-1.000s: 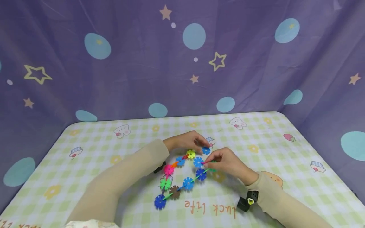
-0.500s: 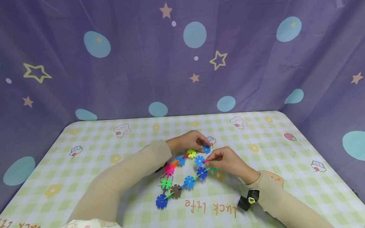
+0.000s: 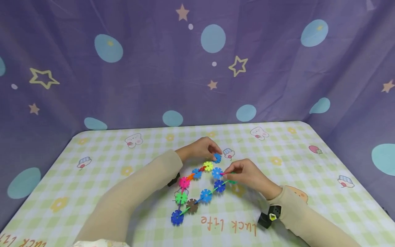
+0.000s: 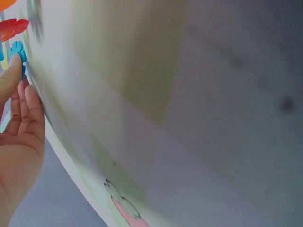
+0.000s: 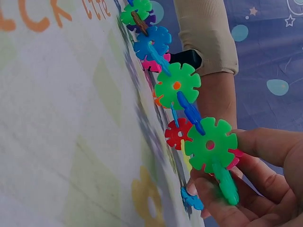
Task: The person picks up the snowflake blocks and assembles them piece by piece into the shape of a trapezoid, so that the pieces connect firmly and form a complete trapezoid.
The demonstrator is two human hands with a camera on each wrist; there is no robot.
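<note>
A bent chain of toothed plastic snowflake discs (image 3: 219,186), slotted together in several colours, lies on the table. My left hand (image 3: 199,150) is at its far end and pinches a light blue disc (image 3: 217,158) between thumb and fingers, beside a yellow disc (image 3: 208,166). The left wrist view shows the thumb on that blue disc (image 4: 18,51). Whether it joins the yellow one cannot be told. On the right side, my right hand (image 3: 247,175) pinches a pink disc (image 3: 223,174) set in a light blue disc (image 3: 217,173). Its fingers partly hide a green disc (image 3: 232,177).
A checked cloth with printed cartoons covers the table (image 3: 105,154). Behind it hangs a purple curtain (image 3: 139,85) with stars and dots. A black wrist camera (image 3: 270,216) sits on the right wrist, close above the cloth.
My left hand has moved a little left and away from the right hand, taking the light blue disc with it. The right hand keeps its hold in nearly the same place.
</note>
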